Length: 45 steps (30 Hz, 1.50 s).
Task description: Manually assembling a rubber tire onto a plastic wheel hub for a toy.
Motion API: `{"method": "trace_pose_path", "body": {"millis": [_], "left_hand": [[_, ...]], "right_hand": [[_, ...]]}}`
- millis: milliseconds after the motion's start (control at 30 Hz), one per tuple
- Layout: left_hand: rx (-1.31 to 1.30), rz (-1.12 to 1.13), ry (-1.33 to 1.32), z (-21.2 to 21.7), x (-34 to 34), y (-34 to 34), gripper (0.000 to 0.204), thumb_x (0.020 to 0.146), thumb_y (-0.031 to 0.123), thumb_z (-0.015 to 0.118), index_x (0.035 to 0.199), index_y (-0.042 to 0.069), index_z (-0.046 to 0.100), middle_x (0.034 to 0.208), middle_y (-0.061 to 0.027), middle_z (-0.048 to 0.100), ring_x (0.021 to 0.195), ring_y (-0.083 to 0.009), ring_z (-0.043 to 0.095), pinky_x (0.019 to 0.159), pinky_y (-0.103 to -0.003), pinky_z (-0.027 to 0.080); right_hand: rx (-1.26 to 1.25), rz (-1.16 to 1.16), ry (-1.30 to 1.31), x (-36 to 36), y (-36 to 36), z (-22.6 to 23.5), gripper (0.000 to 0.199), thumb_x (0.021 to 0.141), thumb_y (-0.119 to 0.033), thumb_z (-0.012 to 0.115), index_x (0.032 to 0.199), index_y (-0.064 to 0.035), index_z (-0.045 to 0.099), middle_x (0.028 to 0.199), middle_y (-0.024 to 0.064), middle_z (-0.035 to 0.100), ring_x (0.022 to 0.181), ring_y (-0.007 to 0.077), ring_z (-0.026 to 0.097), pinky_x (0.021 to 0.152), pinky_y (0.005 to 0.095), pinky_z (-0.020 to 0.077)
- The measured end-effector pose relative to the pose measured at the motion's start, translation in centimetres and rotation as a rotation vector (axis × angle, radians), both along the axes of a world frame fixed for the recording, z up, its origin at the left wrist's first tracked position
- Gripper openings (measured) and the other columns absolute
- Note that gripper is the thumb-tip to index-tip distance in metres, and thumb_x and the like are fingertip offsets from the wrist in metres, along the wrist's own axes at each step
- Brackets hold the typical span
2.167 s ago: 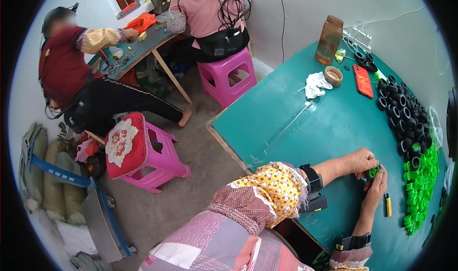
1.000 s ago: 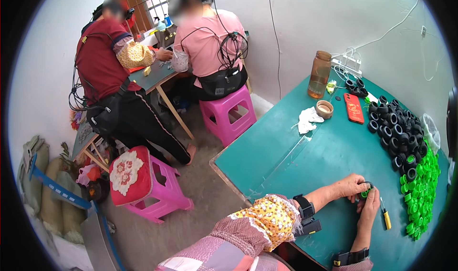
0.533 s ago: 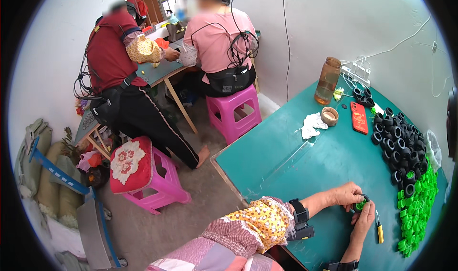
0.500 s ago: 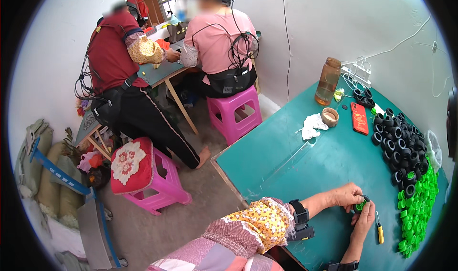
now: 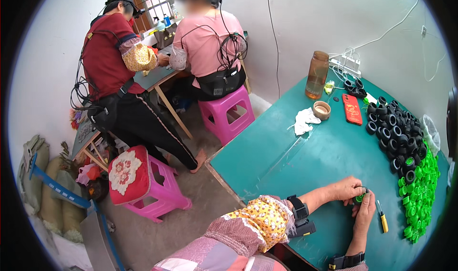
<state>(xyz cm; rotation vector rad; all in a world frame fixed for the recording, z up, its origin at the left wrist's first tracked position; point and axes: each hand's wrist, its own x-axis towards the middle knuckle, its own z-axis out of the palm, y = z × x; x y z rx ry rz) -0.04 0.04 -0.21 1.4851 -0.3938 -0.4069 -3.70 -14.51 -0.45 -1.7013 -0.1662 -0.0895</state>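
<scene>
Both hands meet over the green table near its front right. Between them is a small toy wheel, a black tyre with a bright green hub, partly hidden by fingers. My left hand pinches it from the left, and my right hand grips its right side, thumb pressed against it. Just right of my right hand lies a screwdriver with a yellow handle. Beyond it spread a pile of green plastic hubs and, behind that, a heap of black tyres.
Farther back stand an amber bottle, a round tub, a white tissue and a red phone. A power strip lies by the wall. Two people work at another table, near pink stools and a red-cushioned stool.
The view has shifted slightly, so the table things sit a little farther left. Both hands keep hold of the wheel, with a slight change of finger position.
</scene>
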Motion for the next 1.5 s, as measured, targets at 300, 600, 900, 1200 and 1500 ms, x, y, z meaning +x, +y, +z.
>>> {"method": "trace_pose_path", "body": {"millis": [300,600,900,1200,1500], "left_hand": [[-0.060,0.034,0.008,0.2,-0.7,0.1,0.026,0.084,0.026,0.052,0.085,0.000,0.052,0.067,-0.0046,0.054,0.049,-0.0089,0.050,0.042,-0.021,0.043],[-0.057,-0.009,-0.045,0.0,-0.9,-0.3,0.023,0.078,0.015,0.053,0.095,-0.001,0.051,0.070,-0.0041,0.054,0.055,-0.0089,0.050,0.047,-0.022,0.044],[-0.132,0.022,-0.051,0.7,-1.2,0.6,0.024,0.079,0.016,0.053,0.096,0.000,0.051,0.069,-0.0048,0.054,0.054,-0.0098,0.051,0.045,-0.022,0.044],[-0.070,0.075,0.039,0.1,-0.5,0.4,0.027,0.076,0.024,0.055,0.083,-0.002,0.054,0.067,-0.0058,0.055,0.050,-0.0105,0.052,0.045,-0.023,0.044],[-0.033,0.126,0.008,0.4,-0.7,0.3,0.025,0.073,0.023,0.058,0.079,-0.002,0.054,0.063,-0.0055,0.054,0.047,-0.0106,0.051,0.044,-0.023,0.043]], "right_hand": [[-0.007,0.009,-0.008,-0.4,0.3,0.5,0.035,0.092,-0.033,0.037,0.103,-0.0027,0.050,0.062,-0.0016,0.048,0.044,0.0017,0.039,0.035,0.0149,0.0277],[0.069,-0.026,0.015,0.1,0.0,-0.2,0.040,0.092,-0.033,0.038,0.117,-0.0030,0.044,0.064,-0.0012,0.048,0.045,0.0015,0.038,0.035,0.0143,0.0269],[0.136,0.022,0.069,0.0,0.3,0.3,0.040,0.091,-0.035,0.038,0.112,-0.0022,0.048,0.066,-0.0009,0.049,0.049,0.0017,0.041,0.037,0.0141,0.0290],[0.055,0.002,0.047,0.0,0.3,0.1,0.039,0.091,-0.037,0.038,0.103,-0.0022,0.052,0.063,-0.0018,0.047,0.048,0.0017,0.040,0.037,0.0141,0.0287],[0.039,0.030,0.045,-0.1,0.1,0.3,0.037,0.091,-0.036,0.041,0.101,-0.0023,0.052,0.062,-0.0026,0.046,0.046,0.0012,0.039,0.037,0.0146,0.0274]]}}
